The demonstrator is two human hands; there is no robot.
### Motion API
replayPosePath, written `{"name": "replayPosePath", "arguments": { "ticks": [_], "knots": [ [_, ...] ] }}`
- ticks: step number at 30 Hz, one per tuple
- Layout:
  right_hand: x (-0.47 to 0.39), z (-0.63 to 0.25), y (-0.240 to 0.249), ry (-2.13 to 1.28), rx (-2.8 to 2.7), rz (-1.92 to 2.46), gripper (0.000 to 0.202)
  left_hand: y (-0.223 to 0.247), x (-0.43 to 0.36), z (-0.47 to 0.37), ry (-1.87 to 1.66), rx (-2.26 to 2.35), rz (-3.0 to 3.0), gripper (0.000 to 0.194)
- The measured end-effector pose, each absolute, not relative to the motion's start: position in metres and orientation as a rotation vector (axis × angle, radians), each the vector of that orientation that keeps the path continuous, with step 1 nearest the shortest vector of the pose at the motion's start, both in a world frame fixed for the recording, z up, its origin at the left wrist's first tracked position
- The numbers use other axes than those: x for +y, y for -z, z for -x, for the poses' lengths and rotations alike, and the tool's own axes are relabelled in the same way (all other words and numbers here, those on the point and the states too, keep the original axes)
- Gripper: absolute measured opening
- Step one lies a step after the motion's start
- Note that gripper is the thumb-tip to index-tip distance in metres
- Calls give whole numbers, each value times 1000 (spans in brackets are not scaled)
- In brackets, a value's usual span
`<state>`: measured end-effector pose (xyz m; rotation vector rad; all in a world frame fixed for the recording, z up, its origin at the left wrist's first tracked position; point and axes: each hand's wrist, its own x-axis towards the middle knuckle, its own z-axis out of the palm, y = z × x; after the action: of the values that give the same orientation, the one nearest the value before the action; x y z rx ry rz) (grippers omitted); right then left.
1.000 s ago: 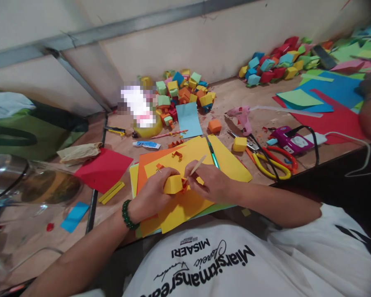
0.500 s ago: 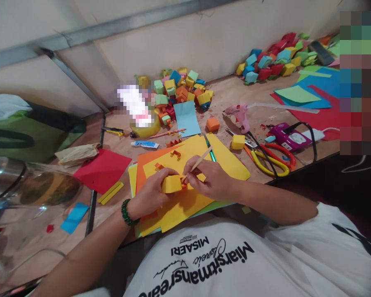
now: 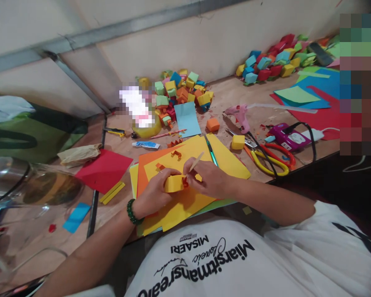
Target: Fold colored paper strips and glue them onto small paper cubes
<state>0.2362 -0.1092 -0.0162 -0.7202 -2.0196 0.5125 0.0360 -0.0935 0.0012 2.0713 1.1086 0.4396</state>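
Observation:
My left hand (image 3: pixel 156 187) is closed around a small yellow paper box (image 3: pixel 173 184) with red-orange paper at its right end. In my right hand (image 3: pixel 208 177) is a thin pale wooden stick (image 3: pixel 196 161), pinched so that its lower tip meets the box's right end; the exact contact is hidden by the fingers. Both hands are above a stack of yellow paper sheets (image 3: pixel 185 210). Cut orange paper pieces (image 3: pixel 176 154) lie on the sheets just beyond the left hand. A green pen-like tool (image 3: pixel 212 152) rests on the paper past the right hand.
Piles of coloured paper boxes (image 3: pixel 182 95) sit by the wall. A pink glue gun (image 3: pixel 239 117), scissors with red and yellow handles (image 3: pixel 268 163) and a purple power adapter (image 3: pixel 292 136) with cords lie to the right. Red paper (image 3: pixel 106 169) and a clear jug (image 3: pixel 49 185) are at left.
The stick in my right hand has tilted and its visible upper part looks shorter, its top lower and further left. My left hand and the yellow box have shifted slightly right.

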Motion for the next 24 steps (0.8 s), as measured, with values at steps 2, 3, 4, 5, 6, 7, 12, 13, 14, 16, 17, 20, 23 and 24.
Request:
{"name": "replayPosePath", "arguments": {
  "ticks": [2, 3, 4, 5, 6, 7, 12, 13, 14, 16, 17, 20, 23, 24],
  "knots": [
    [-113, -241, 12, -549, -1994, 723, 11, -2, -94, -36, -460, 1114, -2045, 34],
    [-116, -246, 9, -551, -1956, 730, 11, -2, -94, -36, -484, 1123, -2021, 35],
    [-120, -251, 4, -526, -1902, 740, 12, -2, -94, -35, -515, 1128, -1984, 37],
    [-125, -256, -2, -474, -1841, 752, 13, -1, -93, -33, -549, 1128, -1931, 39],
    [-129, -262, -7, -395, -1782, 763, 15, 0, -91, -31, -584, 1122, -1859, 41],
    [-132, -267, -11, -300, -1750, 776, 17, 2, -90, -28, -622, 1111, -1770, 43],
    [-127, -273, 5, -34, -2097, 982, 23, 11, -81, -19, -844, 1082, -1226, 56],
    [-124, -271, 12, -42, -2205, 1031, 26, 12, -80, -18, -879, 1068, -1137, 55],
    [-122, -268, 18, -52, -2261, 1083, 28, 13, -80, -19, -904, 1049, -1061, 53],
    [-120, -259, 22, -141, -2225, 1153, 33, 13, -81, -21, -925, 1005, -947, 47],
    [-120, -254, 21, -223, -2152, 1163, 34, 12, -82, -22, -926, 986, -911, 43],
    [-126, -234, 8, -535, -1919, 1123, 36, 8, -86, -26, -920, 933, -886, 40],
    [-127, -214, 1, -682, -1796, 1072, 34, 5, -90, -29, -864, 854, -962, 48],
    [-126, -209, 2, -673, -1773, 1060, 31, 5, -91, -30, -842, 832, -1000, 50]
  ]
}}
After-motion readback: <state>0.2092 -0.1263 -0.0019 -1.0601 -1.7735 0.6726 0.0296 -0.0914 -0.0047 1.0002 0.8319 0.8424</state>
